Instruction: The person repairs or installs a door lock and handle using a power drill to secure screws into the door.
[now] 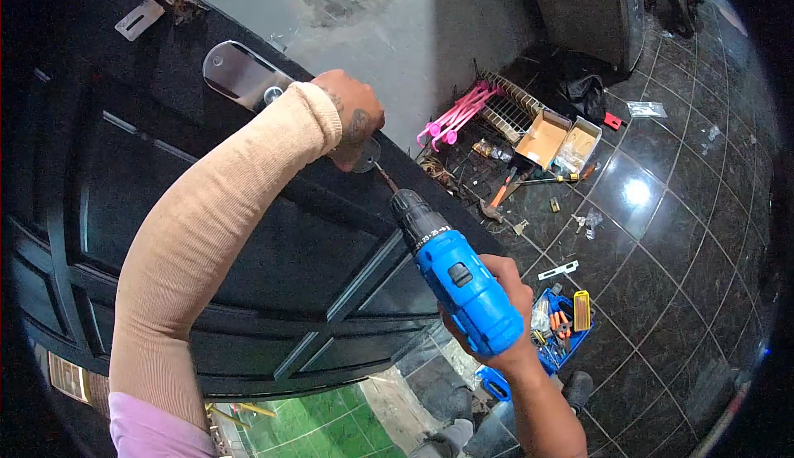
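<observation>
Blue drill [463,280] right hand [514,291], plate [240,73] left hand [356,115]

The only marks I can find sit on the drill [463,284] in my right hand [506,305]: small white numerals ringing its black collar, too fine to read surely. Far to the lower left of the drill, a pale sticker [70,375] on the door [248,276] is blurred

Home interior under renovation, a door-fitting site: black panelled door [248,234] at 9 o'clock, bare grey plaster wall [397,28] at 12, glossy dark tiled floor [662,234] at 3 strewn with hand tools [500,195], open cardboard boxes [556,137], blue plastic tool case [571,344].
</observation>
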Demonstrator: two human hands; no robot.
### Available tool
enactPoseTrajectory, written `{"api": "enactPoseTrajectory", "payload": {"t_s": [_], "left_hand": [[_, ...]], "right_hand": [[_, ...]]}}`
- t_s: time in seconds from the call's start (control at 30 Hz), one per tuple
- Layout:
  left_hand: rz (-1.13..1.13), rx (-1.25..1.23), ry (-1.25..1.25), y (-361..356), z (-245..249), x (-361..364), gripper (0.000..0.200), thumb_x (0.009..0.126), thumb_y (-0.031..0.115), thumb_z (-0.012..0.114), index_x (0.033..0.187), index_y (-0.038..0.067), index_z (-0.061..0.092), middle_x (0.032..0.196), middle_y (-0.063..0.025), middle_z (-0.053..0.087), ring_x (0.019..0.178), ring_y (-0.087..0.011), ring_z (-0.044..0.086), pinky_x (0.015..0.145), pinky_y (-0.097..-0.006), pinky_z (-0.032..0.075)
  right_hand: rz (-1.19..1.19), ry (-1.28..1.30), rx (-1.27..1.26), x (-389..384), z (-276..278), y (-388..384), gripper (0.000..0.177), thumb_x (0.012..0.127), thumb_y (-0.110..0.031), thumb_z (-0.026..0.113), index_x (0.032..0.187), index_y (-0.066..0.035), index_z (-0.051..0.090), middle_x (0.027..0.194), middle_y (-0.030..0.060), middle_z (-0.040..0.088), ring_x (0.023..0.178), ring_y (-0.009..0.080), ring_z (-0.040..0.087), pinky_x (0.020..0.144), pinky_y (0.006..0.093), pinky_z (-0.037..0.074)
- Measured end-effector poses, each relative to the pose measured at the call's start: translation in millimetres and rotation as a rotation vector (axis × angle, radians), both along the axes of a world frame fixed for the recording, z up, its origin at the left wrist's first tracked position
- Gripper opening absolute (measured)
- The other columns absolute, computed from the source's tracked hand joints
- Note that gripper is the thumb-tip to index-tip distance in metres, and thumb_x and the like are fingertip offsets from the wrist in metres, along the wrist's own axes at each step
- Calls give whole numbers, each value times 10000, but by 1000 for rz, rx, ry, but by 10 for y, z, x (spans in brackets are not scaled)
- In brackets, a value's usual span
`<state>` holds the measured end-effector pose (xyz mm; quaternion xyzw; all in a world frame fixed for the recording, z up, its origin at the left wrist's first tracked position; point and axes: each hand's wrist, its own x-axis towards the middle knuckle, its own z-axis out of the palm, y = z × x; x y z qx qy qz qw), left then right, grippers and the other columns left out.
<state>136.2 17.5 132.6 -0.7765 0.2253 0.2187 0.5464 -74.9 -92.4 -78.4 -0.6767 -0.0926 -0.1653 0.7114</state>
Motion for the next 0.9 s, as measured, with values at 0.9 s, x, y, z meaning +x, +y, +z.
{"api": "enactPoseTrajectory", "payload": {"t_s": [0.9], "left_hand": [[-30,16,19,-9,-1,-12,414,686,345,844,1046,156,764,990,-80,747,948,-248,721,829,-387,575]], "right_hand": [[44,20,-25,115,176,-40,498,719,-140,831,1120,-53,548,874,108,715,819,232,733,736,328,554]]}}
